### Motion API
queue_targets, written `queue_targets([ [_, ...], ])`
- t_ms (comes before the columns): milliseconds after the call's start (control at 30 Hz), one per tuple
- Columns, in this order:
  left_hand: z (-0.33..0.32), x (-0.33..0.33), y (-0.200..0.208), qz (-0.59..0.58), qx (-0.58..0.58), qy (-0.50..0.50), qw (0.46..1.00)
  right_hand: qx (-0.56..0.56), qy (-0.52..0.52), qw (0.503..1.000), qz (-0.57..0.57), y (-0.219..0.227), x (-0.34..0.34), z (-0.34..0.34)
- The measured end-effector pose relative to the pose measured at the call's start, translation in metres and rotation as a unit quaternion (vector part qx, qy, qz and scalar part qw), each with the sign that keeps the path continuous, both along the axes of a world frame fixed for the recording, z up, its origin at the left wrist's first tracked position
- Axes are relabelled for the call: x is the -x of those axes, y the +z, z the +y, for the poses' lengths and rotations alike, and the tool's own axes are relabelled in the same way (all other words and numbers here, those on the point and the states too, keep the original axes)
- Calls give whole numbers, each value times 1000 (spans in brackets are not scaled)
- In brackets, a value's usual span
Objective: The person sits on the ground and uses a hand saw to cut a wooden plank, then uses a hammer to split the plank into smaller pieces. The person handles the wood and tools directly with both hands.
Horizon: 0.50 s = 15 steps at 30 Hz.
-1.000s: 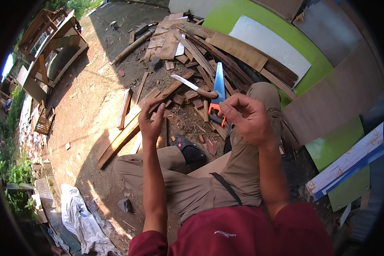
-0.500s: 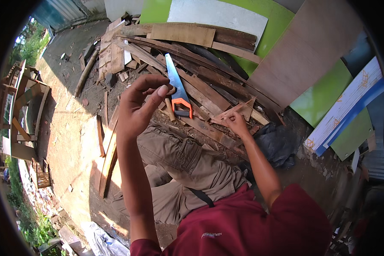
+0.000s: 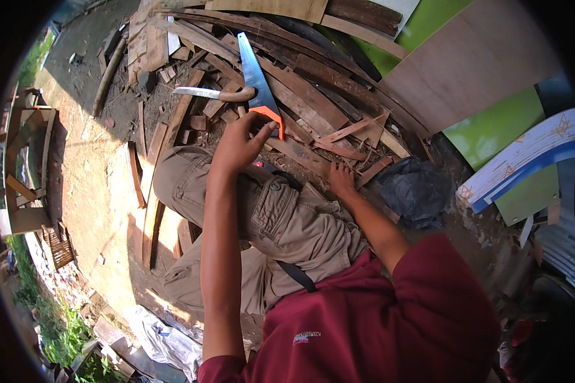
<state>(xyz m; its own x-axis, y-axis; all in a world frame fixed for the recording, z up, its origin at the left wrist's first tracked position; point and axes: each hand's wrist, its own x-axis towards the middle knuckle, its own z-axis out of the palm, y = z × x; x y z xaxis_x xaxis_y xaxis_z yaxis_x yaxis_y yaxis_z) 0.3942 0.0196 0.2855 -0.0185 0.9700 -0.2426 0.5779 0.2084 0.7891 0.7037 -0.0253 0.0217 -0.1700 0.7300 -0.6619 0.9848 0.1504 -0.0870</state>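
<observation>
My left hand (image 3: 241, 142) is closed at the orange handle of a handsaw (image 3: 255, 80) with a blue blade, which lies on the wood pile. The hand hides the lower part of the handle. Across the blade, near the handle, lies a knife (image 3: 201, 92) with a pale blade and a curved wooden grip. My right hand (image 3: 342, 179) rests with fingers slightly apart at the near end of a brown plank (image 3: 306, 156). Just beyond it are thin reddish wood strips (image 3: 351, 131), apart from the fingers.
Old boards (image 3: 313, 105) and short offcuts lie heaped ahead of me. A black plastic bag (image 3: 415, 191) sits right of my right hand, with a large brown panel (image 3: 460, 57) and green sheets behind it. Long planks (image 3: 156, 185) lie left of my bent knee (image 3: 179, 175).
My left hand has come down from above the pile to the saw handle, leaving the knife visible. My right hand has let go of the thin wood strips and moved nearer. The view has tilted down.
</observation>
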Motion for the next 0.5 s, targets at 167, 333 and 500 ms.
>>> queue_targets([
  [167, -4, -3, 8, 12, 22, -37, 999, 11, 10, 999, -38, -14, -4, 9],
  [333, -9, 1, 6, 29, 20, -47, 998, 54, 34, 998, 9, 16, -16, 27],
  [500, -12, -1, 3, 29, 33, -37, 998, 12, 64, 995, 71, 47, -32, 35],
])
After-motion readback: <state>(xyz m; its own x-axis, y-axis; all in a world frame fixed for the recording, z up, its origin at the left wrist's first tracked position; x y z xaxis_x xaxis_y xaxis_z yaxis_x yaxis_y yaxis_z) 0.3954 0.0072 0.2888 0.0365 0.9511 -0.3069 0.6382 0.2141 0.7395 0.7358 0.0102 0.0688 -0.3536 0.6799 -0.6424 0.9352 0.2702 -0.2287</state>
